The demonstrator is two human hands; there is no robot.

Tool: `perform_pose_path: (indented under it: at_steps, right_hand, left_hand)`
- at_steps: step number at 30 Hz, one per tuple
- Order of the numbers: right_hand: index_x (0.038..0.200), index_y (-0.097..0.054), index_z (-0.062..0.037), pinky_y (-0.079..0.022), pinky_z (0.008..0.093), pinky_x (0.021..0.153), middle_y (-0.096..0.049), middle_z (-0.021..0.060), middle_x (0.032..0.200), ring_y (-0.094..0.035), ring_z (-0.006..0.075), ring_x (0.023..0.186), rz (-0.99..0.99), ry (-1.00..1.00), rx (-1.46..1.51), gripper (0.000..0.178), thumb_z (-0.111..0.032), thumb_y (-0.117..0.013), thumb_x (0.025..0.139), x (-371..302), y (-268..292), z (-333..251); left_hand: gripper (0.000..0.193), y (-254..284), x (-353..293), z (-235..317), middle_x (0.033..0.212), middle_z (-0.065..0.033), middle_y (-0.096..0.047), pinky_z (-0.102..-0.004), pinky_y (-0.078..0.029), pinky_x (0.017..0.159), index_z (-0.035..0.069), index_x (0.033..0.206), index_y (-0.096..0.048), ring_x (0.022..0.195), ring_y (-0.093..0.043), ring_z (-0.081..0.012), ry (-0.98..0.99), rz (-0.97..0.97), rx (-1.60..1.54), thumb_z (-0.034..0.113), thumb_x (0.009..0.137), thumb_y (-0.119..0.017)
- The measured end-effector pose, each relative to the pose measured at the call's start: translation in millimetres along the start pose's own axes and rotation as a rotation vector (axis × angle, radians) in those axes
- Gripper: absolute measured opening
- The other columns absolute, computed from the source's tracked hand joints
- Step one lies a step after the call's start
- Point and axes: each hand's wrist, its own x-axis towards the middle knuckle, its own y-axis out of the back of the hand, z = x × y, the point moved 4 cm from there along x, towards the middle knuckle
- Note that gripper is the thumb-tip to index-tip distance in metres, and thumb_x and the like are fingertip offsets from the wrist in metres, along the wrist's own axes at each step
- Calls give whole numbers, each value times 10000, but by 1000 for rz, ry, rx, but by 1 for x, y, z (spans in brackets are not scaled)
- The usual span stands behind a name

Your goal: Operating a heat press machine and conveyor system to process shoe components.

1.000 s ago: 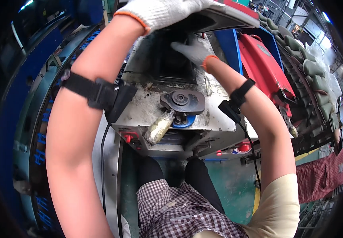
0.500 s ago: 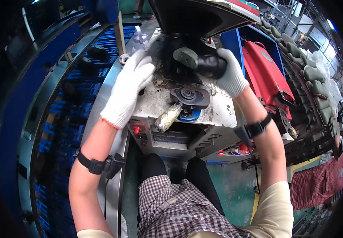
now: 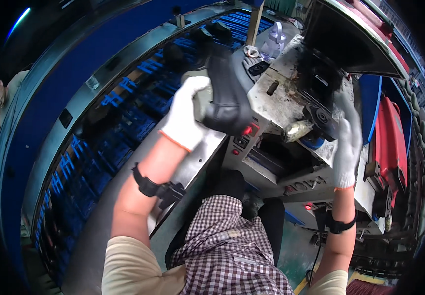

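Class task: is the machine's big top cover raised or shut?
Raised: the cover tilts up, exposing the dark, grimy cavity beneath it.

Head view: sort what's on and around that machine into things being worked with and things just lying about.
In use:
- black shoe part, held in the left hand
- grey machine, its front edge under the right hand

Lying about:
- clear plastic bottle
- dark flat object on the machine top
- red bin at the right
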Motion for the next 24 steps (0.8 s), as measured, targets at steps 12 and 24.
perform_pose_path:
  at_steps: [12,24]
  right_hand:
    - [1310,-691,6,-412,451,1166,-669,188,1335,-574,372,1340,178,59,-735,296,-24,-576,1039,-51,43,81]
    - [1252,-686,-69,-470,495,1047,-698,149,1139,-615,377,1173,210,81,-811,324,-152,-714,939,-45,38,72]
  left_hand:
    - [737,290,179,196,1407,-173,-670,-385,-492,1083,-38,1411,-612,1262,-639,-282,-444,654,1388,325,811,-838]
    - [731,376,19,257,1258,-262,-727,-548,-551,961,-62,1262,-688,1087,-716,-427,-718,1652,1929,607,970,-656]
